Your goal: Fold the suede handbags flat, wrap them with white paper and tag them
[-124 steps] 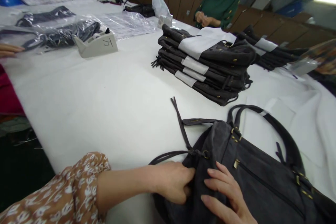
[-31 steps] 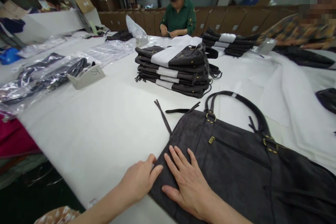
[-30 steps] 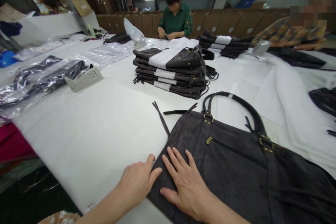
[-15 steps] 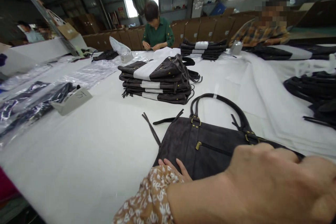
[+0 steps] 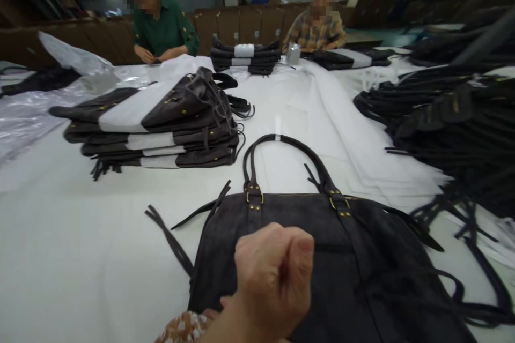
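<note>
The left hand (image 5: 273, 278) is up close to the camera, above the near edge of the white-covered bench (image 5: 60, 246). Its fingers (image 5: 257, 257) are curled tight into a fist with the thumb laid across on the right. Nothing shows inside the fist, and I cannot tell whether it touches anything below. A brown floral sleeve (image 5: 183, 328) shows at the wrist. The right hand is out of view.

Directly under and beyond the fist lies the dark grey suede handbag (image 5: 225, 257). It lies flat on the bench with its long axis running left to right along the near edge. Its top hem faces the far edge, and its two dark looped carry handles (image 5: 277, 139) lie on the bench, pointing away from the person. The fist sits over the left-of-centre part of the bag, so the handles lie straight ahead of the knuckles. A thin loose dark strap (image 5: 169, 236) trails from the bag's left corner across the bench.

Well apart, towards the far left, is a stack of folded dark bags with white paper bands (image 5: 161, 128). A heap of dark bags and straps (image 5: 450, 118) fills the right edge. At the far edge a person in a green shirt (image 5: 164, 27) and a person in a plaid shirt (image 5: 317, 29) are at work, with a smaller stack of folded bags (image 5: 245, 56) between them.
</note>
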Motion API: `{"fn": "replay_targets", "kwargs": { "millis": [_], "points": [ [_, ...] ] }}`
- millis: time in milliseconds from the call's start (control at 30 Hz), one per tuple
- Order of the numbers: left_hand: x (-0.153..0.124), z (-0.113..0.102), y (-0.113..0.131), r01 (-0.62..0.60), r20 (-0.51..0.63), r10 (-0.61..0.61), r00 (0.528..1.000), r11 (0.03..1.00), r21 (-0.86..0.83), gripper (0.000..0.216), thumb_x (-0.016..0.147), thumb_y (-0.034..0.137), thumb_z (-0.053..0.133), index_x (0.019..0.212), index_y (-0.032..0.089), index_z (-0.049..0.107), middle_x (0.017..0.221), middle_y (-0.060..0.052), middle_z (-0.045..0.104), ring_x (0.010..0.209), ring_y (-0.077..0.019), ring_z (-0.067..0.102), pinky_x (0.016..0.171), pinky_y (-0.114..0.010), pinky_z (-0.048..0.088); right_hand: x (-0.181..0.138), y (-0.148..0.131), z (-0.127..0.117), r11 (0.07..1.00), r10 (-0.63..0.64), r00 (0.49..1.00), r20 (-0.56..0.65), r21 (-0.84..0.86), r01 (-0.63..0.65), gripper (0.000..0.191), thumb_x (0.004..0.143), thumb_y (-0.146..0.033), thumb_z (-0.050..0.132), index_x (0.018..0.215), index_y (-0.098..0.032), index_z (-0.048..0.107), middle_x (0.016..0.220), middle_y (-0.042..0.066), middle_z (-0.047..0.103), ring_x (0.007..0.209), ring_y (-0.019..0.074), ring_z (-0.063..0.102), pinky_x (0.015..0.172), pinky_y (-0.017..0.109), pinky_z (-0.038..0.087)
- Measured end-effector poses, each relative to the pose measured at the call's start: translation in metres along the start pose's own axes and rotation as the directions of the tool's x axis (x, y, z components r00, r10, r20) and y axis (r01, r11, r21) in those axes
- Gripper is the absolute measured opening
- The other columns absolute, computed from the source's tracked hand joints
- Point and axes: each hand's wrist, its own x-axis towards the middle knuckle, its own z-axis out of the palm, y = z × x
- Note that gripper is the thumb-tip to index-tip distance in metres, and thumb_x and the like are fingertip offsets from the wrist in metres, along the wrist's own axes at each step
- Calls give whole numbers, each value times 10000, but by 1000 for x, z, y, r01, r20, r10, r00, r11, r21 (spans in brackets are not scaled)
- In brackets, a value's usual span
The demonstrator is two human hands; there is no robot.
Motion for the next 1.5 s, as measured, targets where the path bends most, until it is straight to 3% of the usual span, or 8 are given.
{"fn": "replay_targets", "kwargs": {
  "millis": [133, 367, 600, 733, 900, 1100, 1233, 1500],
  "points": [
    [-5, 0, -23, 49, -37, -50, 998, 999, -14, 219, 905, 178, 452, 776, 184, 629, 576, 26, 587, 475, -73, 512, 486, -198, 394, -15, 13, -44, 931, 337, 932, 136, 99, -351, 446, 929, -230, 314, 761, -135, 716, 761, 28, 681, 728, 118, 677, 584, 214, 505],
    [-19, 14, -10, 273, -153, -299, 942, 947, -170, 409, 951, 399, 385, 668, 182, 587, 483, 50, 532, 400, -60, 467, 424, -181, 368, -112, 48, -146, 837, 47, 995, 87, 541, -87, 248, 947, -271, 483, 902, -174, 706, 812, -9, 711, 735, 93, 644, 710, 179, 486],
    [-85, 5, 6, -62, 120, 93, 988, 970, -236, 148, 892, 304, 501, 834, 179, 557, 759, -12, 618, 720, -128, 609, 679, -260, 498, -143, 66, -168, 828, 227, 959, -168, 552, -99, 389, 947, -380, 443, 1021, -82, 680, 893, -30, 691, 774, 47, 607, 704, 153, 442],
    [-118, 10, 16, -311, 611, 434, 661, 901, -304, 279, 881, 385, 501, 1017, 148, 556, 1128, -135, 618, 1081, -226, 579, 1037, -454, 405, -143, 53, -169, 861, 235, 931, -281, 504, -66, 232, 924, -280, 536, 1020, -144, 699, 887, -28, 703, 768, 70, 613, 675, 156, 457],
    [-136, 45, 25, -378, 895, 337, 293, 900, -215, 327, 884, 419, 473, 1078, 170, 560, 1269, -137, 525, 1157, -246, 508, 1070, -456, 357, -150, 44, -173, 866, 196, 900, -389, 499, 27, 205, 926, -245, 546, 1026, -126, 681, 901, -2, 696, 778, 85, 599, 674, 177, 456],
    [-155, 66, 19, -425, 948, 202, 247, 901, -81, 991, 655, 757, 560, 1406, 157, 320, 1498, -200, 257, 1389, -443, 165, 1124, -616, 159, -149, 50, -170, 791, 342, 705, -622, 595, 141, 232, 929, -257, 520, 1031, -85, 637, 805, -44, 621, 715, 51, 547, 627, 152, 420],
    [-159, 65, 16, -467, 965, 183, 189, 881, -76, 902, 638, 601, 656, 1411, 258, 341, 1549, -139, 183, 1407, -444, 116, 1124, -627, 105, -155, 42, -172, 815, 401, 617, -677, 572, 97, 304, 952, -280, 470, 1152, -76, 576, 913, -13, 626, 805, 72, 598, 744, 185, 471],
    [-163, 63, 16, -500, 965, 185, 187, 863, -69, 871, 662, 517, 664, 1435, 303, 326, 1554, -105, 210, 1408, -418, 145, 1122, -616, 131, -313, -94, -98, 863, 352, 925, -141, 431, -263, 678, 776, -205, 687, 1400, -174, 425, 1388, 159, 488, 1306, 256, 427, 1082, 419, 355]
  ]
}}
